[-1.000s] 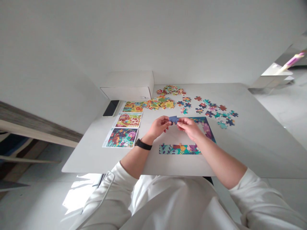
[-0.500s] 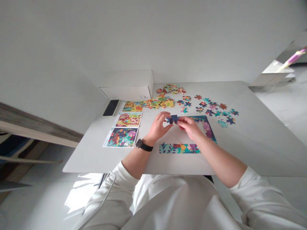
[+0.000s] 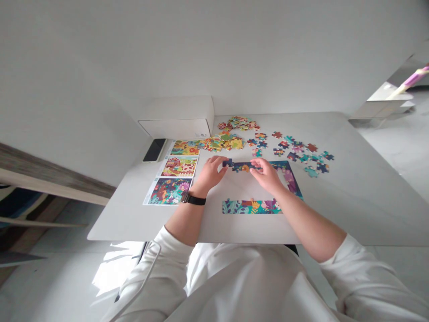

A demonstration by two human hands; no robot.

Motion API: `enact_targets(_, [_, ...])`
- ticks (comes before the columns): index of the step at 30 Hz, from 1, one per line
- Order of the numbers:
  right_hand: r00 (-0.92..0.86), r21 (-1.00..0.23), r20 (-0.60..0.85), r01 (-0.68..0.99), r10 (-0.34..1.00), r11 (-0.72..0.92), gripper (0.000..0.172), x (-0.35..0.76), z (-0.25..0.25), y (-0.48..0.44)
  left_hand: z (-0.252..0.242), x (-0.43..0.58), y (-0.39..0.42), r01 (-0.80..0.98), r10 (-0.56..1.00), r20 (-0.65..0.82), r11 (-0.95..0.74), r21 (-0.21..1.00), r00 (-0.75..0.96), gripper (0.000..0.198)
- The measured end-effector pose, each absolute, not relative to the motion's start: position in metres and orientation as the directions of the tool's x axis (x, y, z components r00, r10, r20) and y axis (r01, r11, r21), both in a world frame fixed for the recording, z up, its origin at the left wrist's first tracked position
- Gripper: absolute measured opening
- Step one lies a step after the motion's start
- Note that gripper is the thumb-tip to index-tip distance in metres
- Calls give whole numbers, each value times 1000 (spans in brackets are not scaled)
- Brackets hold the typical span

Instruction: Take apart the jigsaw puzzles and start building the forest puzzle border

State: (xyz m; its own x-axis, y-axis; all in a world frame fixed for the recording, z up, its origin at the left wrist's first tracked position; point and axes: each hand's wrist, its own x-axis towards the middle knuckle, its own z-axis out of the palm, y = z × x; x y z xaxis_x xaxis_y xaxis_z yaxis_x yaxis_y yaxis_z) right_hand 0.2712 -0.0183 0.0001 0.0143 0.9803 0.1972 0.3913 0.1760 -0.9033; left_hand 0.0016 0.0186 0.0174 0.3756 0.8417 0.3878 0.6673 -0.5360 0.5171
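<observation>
In my left hand point(image 3: 213, 172) is a dark blue puzzle piece point(image 3: 227, 163), pinched between thumb and fingers at the left end of the puzzle's top row point(image 3: 246, 167). Whether the piece touches that row I cannot tell. My right hand point(image 3: 266, 173) hovers over the row's middle, thumb and fingers apart, with nothing visible between them. The joined pieces run along the top and down the right side point(image 3: 291, 180), partly behind my right hand and forearm. A separate bottom strip point(image 3: 250, 207) with leaves and flowers lies nearer to me.
Loose pieces point(image 3: 304, 156) are scattered at the right, and yellow pieces point(image 3: 226, 141) are heaped at the back. Three picture sheets point(image 3: 170, 191) lie on the left beside a phone point(image 3: 154, 150). A white box point(image 3: 176, 127) stands against the wall.
My left hand has moved left with the dark blue piece, down to the top row's left end. My right hand has let go of that piece and its fingers have spread.
</observation>
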Motion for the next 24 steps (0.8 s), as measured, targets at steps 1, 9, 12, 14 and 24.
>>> enact_targets(1, [12,-896,206,405,978,184,31,271,0,-19,15,3,18,664,837,374,-546,510,400,29])
enact_targets(9, [-22,-868,230,447,973,216,31,268,-5,-19,9,5,20,725,854,278,-520,451,440,30])
enact_targets(12, [-25,-862,242,453,970,227,31,268,-8,-18,3,4,23,757,865,260,-501,420,428,32])
enact_targets(14, [-21,-858,252,458,967,234,31,268,-10,-18,0,4,23,772,870,250,-492,403,424,33])
enact_targets(24, [-30,-840,238,496,971,222,31,267,-9,-20,-4,5,23,800,883,235,-467,375,405,37])
